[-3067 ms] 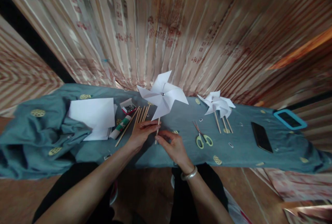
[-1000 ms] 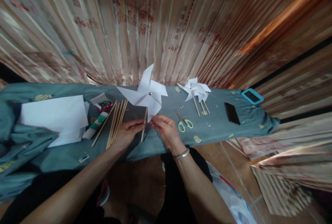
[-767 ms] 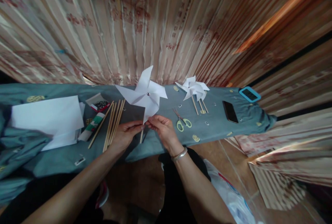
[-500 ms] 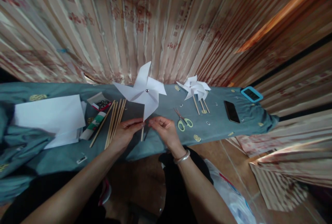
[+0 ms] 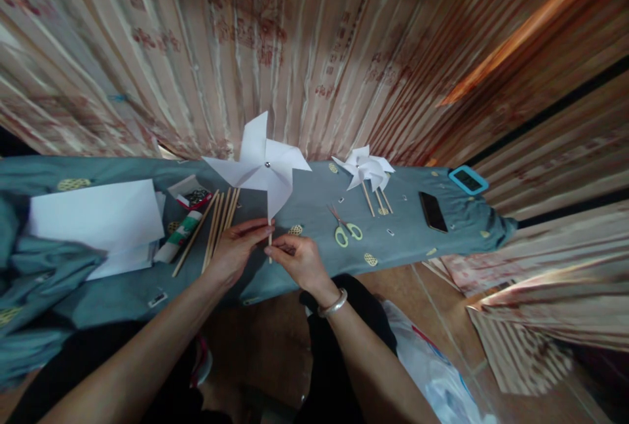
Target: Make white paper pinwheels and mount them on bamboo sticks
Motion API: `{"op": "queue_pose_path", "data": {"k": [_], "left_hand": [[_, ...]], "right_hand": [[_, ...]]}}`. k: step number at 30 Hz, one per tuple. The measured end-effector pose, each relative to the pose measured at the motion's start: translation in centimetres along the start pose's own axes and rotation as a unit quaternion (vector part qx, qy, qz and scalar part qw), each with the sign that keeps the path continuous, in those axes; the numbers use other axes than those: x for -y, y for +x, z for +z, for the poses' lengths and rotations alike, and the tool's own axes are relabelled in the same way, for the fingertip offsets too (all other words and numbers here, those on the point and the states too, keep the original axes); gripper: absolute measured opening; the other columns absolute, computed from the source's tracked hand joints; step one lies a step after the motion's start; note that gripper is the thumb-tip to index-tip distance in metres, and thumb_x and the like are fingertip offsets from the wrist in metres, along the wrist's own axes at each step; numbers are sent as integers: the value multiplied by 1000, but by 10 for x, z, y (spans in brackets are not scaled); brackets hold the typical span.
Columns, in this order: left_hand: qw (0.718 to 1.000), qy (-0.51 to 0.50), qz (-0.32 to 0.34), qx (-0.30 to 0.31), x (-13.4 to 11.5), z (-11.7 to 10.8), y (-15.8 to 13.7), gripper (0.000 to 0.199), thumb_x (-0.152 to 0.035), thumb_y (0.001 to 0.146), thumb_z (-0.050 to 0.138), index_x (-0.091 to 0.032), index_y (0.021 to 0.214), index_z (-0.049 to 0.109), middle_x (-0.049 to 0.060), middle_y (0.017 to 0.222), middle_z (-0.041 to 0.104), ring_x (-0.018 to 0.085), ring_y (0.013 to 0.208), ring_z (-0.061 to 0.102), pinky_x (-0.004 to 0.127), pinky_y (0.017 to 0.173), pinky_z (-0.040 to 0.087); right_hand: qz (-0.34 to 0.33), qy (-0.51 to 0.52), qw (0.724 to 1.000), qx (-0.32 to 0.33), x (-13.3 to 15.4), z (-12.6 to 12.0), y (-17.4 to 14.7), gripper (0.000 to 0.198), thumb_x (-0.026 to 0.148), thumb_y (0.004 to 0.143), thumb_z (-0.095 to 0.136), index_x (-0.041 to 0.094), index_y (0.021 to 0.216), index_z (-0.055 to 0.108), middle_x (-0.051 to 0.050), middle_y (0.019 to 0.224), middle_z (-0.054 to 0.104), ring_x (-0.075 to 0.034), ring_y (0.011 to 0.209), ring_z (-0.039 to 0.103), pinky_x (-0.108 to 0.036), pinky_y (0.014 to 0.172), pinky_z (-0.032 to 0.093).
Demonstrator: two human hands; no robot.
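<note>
A white paper pinwheel (image 5: 268,163) with a shiny pin at its centre stands up on a thin wooden stick (image 5: 270,238). My left hand (image 5: 237,248) pinches that stick just under the paper blades. Lower down, my right hand (image 5: 299,259), with a silver bangle at the wrist, has its thumb and fingertips closed on the same stick. Several loose wooden sticks (image 5: 216,227) lie beside my left hand. To the right of my right hand are scissors (image 5: 346,229) with pale green handles.
Several white pinwheels (image 5: 367,167) on sticks lie at the back right. Beyond them are a dark phone (image 5: 433,212) and a blue-framed clock (image 5: 468,179). On the left are white paper sheets (image 5: 98,221), a green-and-white tube (image 5: 179,236) and an open box of pins (image 5: 191,193). A pleated curtain (image 5: 295,50) hangs behind.
My right hand has moved down and left onto the stick below my left hand; before, it was beside the blade tip. The pinwheel has shifted slightly left and turned a little.
</note>
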State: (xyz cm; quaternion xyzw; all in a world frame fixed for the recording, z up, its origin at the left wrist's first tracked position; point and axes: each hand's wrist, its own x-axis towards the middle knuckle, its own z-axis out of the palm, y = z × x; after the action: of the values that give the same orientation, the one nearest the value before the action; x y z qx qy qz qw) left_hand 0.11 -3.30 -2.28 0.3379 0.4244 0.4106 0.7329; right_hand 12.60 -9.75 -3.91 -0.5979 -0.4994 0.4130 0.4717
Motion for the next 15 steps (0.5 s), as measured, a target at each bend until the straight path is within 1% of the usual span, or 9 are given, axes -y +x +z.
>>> {"op": "queue_pose_path", "data": {"k": [4,8,11,15], "left_hand": [[1000,-4,-3,11,2,-2,1,39,-31,46,87,-14,79,75,5,81,75,15,74,65,28,75,49],[999,11,20,24,1,-4,1,45,-34,47,88,-15,85,75,8,91,75,19,86,66,31,83,49],[998,27,45,20,-1,-6,2,46,-37,47,88,-16,86,75,8,95,75,22,91,66,33,86,49],[996,50,64,24,0,-9,4,41,-43,47,87,-17,78,76,8,85,75,21,83,65,33,83,49]], "right_hand": [[-9,-28,1000,-12,3,0,-4,23,42,79,66,21,72,71,1,62,65,-13,57,56,-24,59,42],[-6,-50,997,-66,5,-6,-4,19,40,77,67,23,70,70,3,59,64,-13,55,52,-24,56,39],[-14,-63,992,-106,8,-15,6,21,43,77,66,23,72,71,3,59,64,-13,55,52,-24,57,40],[-27,-141,981,-128,22,-32,32,27,46,79,63,21,74,71,3,60,64,-12,54,50,-24,57,38]]}}
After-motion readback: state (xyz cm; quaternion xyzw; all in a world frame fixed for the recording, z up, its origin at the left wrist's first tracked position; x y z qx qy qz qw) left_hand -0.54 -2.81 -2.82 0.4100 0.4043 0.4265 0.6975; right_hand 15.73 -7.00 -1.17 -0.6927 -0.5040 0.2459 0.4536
